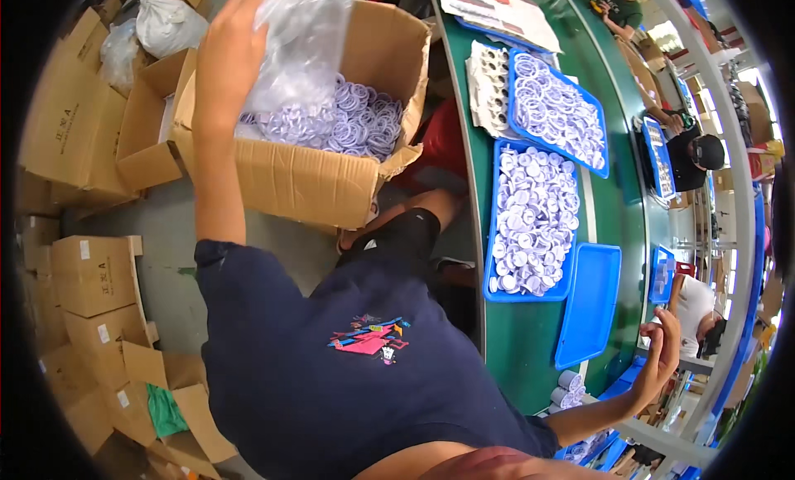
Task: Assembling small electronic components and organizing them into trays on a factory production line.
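From my remote seat I saw the left hand point(230, 56) clamped on a clear plastic bag point(305, 41), which stretched up above pale rings point(364, 124) in an open cardboard box point(306, 180). Well apart from it, the right hand point(657, 352) was raised with nothing held, fingers loosely spread, to the right of a blue tray point(590, 306) on the green worktop point(523, 347).
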{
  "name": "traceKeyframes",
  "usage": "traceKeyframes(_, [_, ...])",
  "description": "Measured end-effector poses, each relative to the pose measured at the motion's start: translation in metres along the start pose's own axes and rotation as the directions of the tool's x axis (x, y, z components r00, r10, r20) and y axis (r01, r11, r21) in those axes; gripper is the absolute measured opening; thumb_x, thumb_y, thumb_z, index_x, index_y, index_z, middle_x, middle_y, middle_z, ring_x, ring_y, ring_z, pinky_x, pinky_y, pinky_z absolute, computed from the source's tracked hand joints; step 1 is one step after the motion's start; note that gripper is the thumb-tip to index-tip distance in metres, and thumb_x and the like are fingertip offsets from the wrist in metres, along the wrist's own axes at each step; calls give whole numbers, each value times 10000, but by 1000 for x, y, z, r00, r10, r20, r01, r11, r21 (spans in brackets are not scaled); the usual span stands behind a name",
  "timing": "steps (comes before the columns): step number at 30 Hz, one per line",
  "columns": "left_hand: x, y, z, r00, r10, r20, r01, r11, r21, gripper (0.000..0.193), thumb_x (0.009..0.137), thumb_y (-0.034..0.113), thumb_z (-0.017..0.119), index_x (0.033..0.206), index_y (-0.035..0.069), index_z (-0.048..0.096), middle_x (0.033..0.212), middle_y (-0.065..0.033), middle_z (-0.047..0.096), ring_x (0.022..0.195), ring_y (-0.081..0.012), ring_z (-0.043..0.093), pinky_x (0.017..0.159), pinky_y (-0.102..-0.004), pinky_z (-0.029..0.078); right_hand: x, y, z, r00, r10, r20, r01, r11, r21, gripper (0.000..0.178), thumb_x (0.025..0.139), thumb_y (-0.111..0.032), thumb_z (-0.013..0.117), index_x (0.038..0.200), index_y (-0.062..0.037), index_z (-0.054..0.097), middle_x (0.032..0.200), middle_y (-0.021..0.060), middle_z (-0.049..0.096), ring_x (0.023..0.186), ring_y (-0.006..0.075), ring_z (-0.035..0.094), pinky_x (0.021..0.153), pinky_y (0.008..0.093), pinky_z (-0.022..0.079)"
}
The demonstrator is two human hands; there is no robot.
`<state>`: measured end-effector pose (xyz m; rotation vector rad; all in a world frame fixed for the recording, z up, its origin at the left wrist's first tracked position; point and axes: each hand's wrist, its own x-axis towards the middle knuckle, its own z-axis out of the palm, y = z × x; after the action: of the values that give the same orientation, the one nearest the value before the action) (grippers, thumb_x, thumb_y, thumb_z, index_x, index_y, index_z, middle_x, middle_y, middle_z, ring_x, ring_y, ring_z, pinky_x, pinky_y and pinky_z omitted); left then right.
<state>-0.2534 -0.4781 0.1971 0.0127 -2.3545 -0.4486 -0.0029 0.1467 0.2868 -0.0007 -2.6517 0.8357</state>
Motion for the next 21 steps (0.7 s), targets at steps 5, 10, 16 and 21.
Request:
traceKeyframes(5, [-36, -58, 20, 969, -213, 124, 108, 818, 566, 608, 911, 153, 732, 1481, 90, 531, 1458, -234, 535, 1352, -432, 500, 1122, -547, 397, 32, -12, 25, 997, 10, 75, -8, 1000, -29, 289, 1056, -47, 522, 1302, 35, 651, 1253, 145, 637, 948, 168, 648, 841, 297, 510])
traceKeyframes(10, [-20, -8, 88, 942, 227, 246, -230, 973, -16, 553, 949, 307, 730, 1411, 44, 578, 1364, -190, 625, 1295, -374, 572, 1100, -455, 444, 90, -42, 99, 970, 7, 245, -14, 1000, 28, 241, 978, 16, 595, 1206, 48, 668, 1187, 138, 660, 1009, 209, 666, 878, 291, 518])
traceKeyframes(16, [-59, -55, 296, 299, 177, 938, -62, 984, -167, 476, 969, 375, 672, 1310, 43, 665, 1256, -234, 705, 1156, -398, 676, 984, -478, 529, 214, -183, 290, 509, -726, 463, 600, 684, 414, 207, 950, -66, 672, 1135, 26, 685, 1099, 183, 658, 989, 362, 673, 895, 393, 523])
traceKeyframes(21, [-72, -69, 329, 56, 56, 997, 29, 998, -58, 558, 982, 436, 660, 1353, 18, 643, 1321, -260, 672, 1223, -417, 646, 1046, -473, 503, 312, -160, 469, 486, -675, 555, 711, 675, 197, 314, 981, -226, 668, 1176, 19, 655, 1078, 232, 641, 1015, 411, 667, 885, 464, 543])
